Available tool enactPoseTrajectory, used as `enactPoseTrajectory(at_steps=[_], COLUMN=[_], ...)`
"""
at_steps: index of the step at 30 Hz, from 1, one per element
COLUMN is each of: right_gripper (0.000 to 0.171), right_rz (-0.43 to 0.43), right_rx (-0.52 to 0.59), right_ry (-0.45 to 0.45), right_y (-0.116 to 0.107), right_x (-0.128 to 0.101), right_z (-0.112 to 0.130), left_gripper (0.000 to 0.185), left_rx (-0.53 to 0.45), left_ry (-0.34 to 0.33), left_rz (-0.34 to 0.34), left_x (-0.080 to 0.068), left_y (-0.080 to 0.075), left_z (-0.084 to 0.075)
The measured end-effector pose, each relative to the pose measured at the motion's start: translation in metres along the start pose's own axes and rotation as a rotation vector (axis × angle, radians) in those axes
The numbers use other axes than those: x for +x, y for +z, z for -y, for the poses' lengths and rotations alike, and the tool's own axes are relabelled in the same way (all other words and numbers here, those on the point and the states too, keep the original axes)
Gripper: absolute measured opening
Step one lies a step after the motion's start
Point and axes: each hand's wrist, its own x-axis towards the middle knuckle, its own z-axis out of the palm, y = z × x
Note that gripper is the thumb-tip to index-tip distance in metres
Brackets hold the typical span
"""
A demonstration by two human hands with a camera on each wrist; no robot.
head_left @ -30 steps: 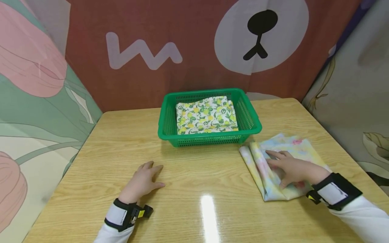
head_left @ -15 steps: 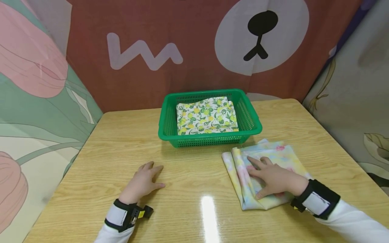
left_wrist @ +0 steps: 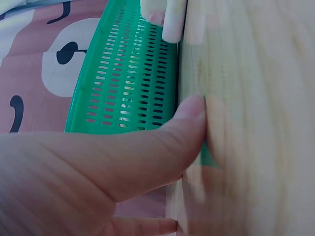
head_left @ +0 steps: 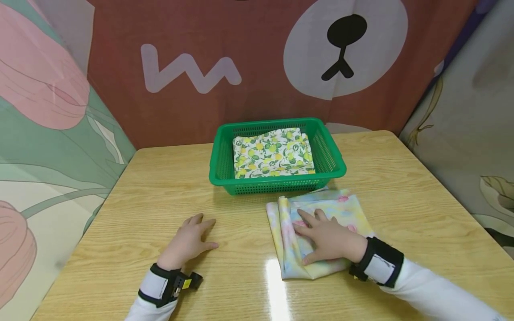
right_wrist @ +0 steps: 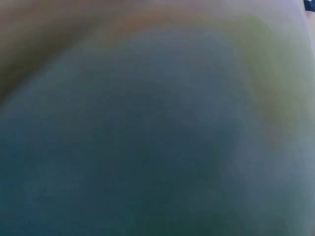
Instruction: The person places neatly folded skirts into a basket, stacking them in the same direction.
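Note:
A pastel tie-dye cloth (head_left: pixel 333 206), folded into layers with a rolled-looking left edge, lies on the table just in front of the basket. My right hand (head_left: pixel 331 238) rests on top of it, fingers spread. In the right wrist view the cloth (right_wrist: pixel 147 147) fills nearly everything as a blur. My left hand (head_left: pixel 186 243) lies on the bare wood to the left, fingers relaxed and apart, holding nothing. In the left wrist view its thumb (left_wrist: pixel 162 152) touches the tabletop, with the basket's slotted side beyond.
A green plastic basket (head_left: pixel 277 183) stands at the back middle of the wooden table (head_left: pixel 160 187). Inside it lies a folded cloth with a lemon print (head_left: pixel 273 151). A brown hanging with a cartoon bear face (head_left: pixel 345 53) rises behind the table; printed fabric walls flank both sides.
The tie-dye cloth has slid left and slightly toward me under my right hand, from the table's right side to below the basket. My left hand and the basket have stayed put.

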Motion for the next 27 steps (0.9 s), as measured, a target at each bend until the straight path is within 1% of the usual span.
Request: enactPoseTrajectory(at_steps=[7,12,18,27], right_gripper=[0.095,0.094,0.093,0.092], right_rz=[0.018,0.032,0.054,0.046], right_rx=[0.016,0.01,0.0,0.003], right_ry=[0.034,0.029,0.018,0.051], right_y=[0.002,0.004,0.007,0.008], right_x=[0.015,0.022,0.036,0.053], right_z=[0.019,0.03,0.047,0.067], left_gripper=[0.067,0.067,0.067,0.066], left_rx=[-0.001,-0.005,0.008,0.009], left_ry=[-0.005,-0.014,-0.01,0.0], left_rz=[-0.001,0.001,-0.002,0.004], left_x=[0.0,-0.001,-0.001,0.0], left_y=[0.0,0.0,0.001,0.0], left_z=[0.0,0.001,0.002,0.0])
